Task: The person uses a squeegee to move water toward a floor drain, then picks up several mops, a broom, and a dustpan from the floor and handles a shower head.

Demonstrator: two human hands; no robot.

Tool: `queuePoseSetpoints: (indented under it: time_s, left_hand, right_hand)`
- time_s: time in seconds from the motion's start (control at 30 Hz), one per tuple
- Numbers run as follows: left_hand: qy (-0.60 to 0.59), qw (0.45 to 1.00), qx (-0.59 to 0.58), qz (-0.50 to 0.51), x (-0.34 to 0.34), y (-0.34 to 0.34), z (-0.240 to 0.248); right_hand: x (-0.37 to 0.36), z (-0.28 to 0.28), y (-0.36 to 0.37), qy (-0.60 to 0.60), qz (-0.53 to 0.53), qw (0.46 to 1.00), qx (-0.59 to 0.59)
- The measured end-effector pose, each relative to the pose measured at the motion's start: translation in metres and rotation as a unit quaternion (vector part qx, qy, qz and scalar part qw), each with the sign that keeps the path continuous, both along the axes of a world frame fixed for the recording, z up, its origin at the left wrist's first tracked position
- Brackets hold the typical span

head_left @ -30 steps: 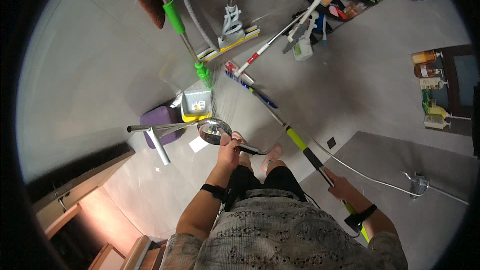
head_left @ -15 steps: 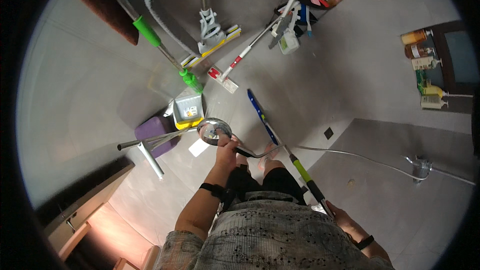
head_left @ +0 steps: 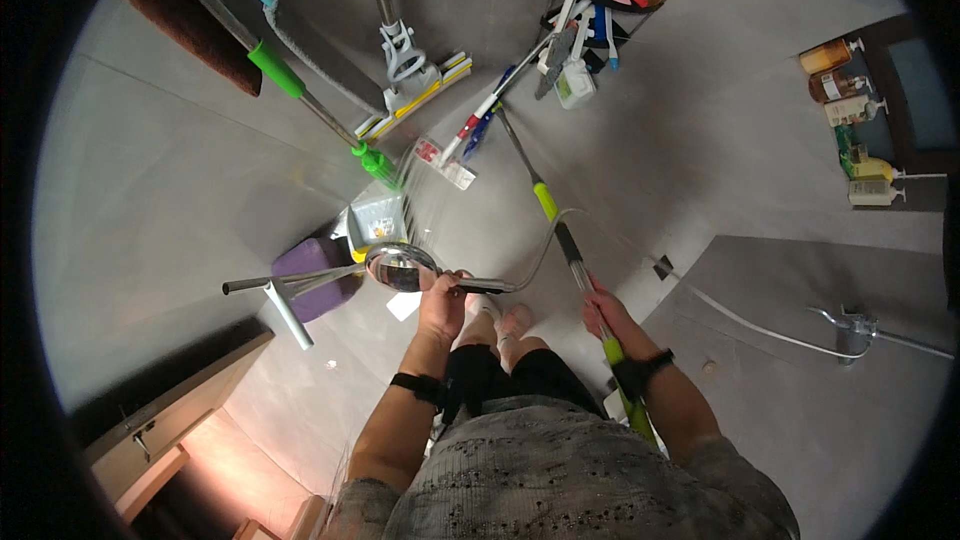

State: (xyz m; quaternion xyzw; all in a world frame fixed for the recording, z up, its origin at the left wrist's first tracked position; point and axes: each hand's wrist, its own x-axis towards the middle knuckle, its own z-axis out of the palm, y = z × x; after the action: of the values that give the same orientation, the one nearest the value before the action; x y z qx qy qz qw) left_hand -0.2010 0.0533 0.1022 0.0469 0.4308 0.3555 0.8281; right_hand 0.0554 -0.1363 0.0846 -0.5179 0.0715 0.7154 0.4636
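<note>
My left hand (head_left: pixel 442 308) is closed round the handle of a chrome shower head (head_left: pixel 401 265), whose metal hose (head_left: pixel 540 255) loops away to the right. Thin streaks of water run from the shower head toward the far floor. My right hand (head_left: pixel 612 318) grips the pole of a long-handled floor scrubber (head_left: pixel 545 202) with lime-green and black sections. Its blue head (head_left: pixel 482 130) rests at the far side, partly behind a flat mop (head_left: pixel 445 162) with a red and white pole. A grey and yellow dustpan (head_left: pixel 376 223) stands beyond the shower head.
Along the far wall stand a sponge mop (head_left: pixel 405 80) and a green-handled pole (head_left: pixel 277 68). A purple bin (head_left: pixel 308 278) is at the left. A corner rack (head_left: pixel 640 5) holds bottles and brushes. On the right are a wall tap (head_left: pixel 855 333) and a niche with pump bottles (head_left: pixel 835 87).
My right hand has moved forward and inward, pushing the scrubber's blue head away to the far side. The shower head has shifted slightly left, and water streaks now show.
</note>
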Motion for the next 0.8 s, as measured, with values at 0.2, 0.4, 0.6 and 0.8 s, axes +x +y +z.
queuePoseSetpoints:
  time_s: [0.2, 0.4, 0.6, 0.8]
  left_hand:
    - [0.036, 0.997, 0.048, 0.057, 0.016, -0.013, -0.003]
    - [0.012, 0.999, 0.026, -0.025, 0.03, -0.04, -0.02]
    - [0.027, 0.995, 0.032, -0.09, 0.055, -0.087, -0.01]
    - [0.002, 0.988, 0.063, -0.143, 0.071, -0.115, -0.007]
  right_hand:
    - [-0.007, -0.026, 0.069, 0.008, -0.042, 0.998, -0.052]
    - [0.026, -0.024, -0.008, 0.001, -0.027, 0.997, -0.077]
    - [0.029, 0.01, -0.11, -0.053, -0.012, 0.989, -0.135]
    - [0.05, 0.041, -0.19, -0.171, 0.062, 0.962, -0.203]
